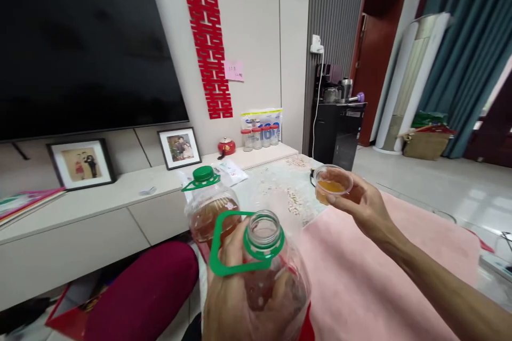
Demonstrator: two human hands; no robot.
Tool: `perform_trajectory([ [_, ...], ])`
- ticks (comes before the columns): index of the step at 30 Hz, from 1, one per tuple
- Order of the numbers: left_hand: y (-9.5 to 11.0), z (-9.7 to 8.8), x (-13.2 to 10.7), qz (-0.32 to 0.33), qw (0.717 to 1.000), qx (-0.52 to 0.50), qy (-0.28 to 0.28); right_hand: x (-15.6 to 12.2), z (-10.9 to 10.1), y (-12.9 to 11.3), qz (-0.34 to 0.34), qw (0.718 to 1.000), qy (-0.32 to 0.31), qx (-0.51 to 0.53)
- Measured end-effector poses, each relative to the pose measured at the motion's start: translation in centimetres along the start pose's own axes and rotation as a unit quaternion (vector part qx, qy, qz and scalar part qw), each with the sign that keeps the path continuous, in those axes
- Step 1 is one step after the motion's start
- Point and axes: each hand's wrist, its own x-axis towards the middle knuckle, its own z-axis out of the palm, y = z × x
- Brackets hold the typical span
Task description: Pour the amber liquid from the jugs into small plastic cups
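Note:
In the lower middle, my left hand [230, 298] is closed around the neck end of a clear plastic jug [298, 282]. The jug has an uncapped round mouth and a green carry handle [216, 245]; my fingers show through its wall. My right hand [368, 205] grips a small clear round plastic cup [320, 192] by its side, raised over the table. Amber liquid [332, 186] lies in the cup's bottom. Just behind my left hand stands a second jug [212, 205], capped in green and partly filled with brownish liquid.
A pink mat [348, 277] and a patterned cloth [280, 186] cover the table. Beyond it, a low white cabinet [160, 192] bears framed photos, a red teapot [226, 146] and several red-lidded jars [257, 138]. A maroon cushioned seat [148, 293] is at lower left.

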Motion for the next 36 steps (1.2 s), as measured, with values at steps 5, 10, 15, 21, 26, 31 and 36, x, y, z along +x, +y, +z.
perform_trajectory([
  [5, 2.8, 0.5, 0.3, 0.014, 0.998, 0.058, 0.027, -0.6, 3.1, -5.0, -0.113, 0.986, -0.087, -0.082],
  [10, 4.6, 0.5, 0.0, 0.017, 0.995, 0.088, 0.033, -0.6, 4.8, -7.2, -0.250, 0.941, -0.130, -0.188],
  [15, 4.3, 0.5, 0.0, 0.024, 0.993, 0.108, 0.034, -0.5, 5.7, -8.2, -0.342, 0.890, -0.149, -0.263],
  [21, 3.5, 0.3, -0.2, 0.028, 0.994, 0.105, 0.027, -0.5, 6.0, -8.9, -0.394, 0.855, -0.165, -0.293],
  [26, 3.6, 0.5, 0.0, 0.025, 0.993, 0.110, 0.028, -0.4, 6.1, -9.1, -0.415, 0.843, -0.172, -0.296],
  [31, 4.0, 0.6, 0.4, 0.038, 0.994, 0.097, 0.031, -0.3, 6.2, -9.4, -0.434, 0.831, -0.177, -0.300],
  [36, 4.0, 0.6, 0.2, 0.042, 0.993, 0.102, 0.034, -0.2, 6.3, -9.8, -0.456, 0.814, -0.182, -0.311],
])
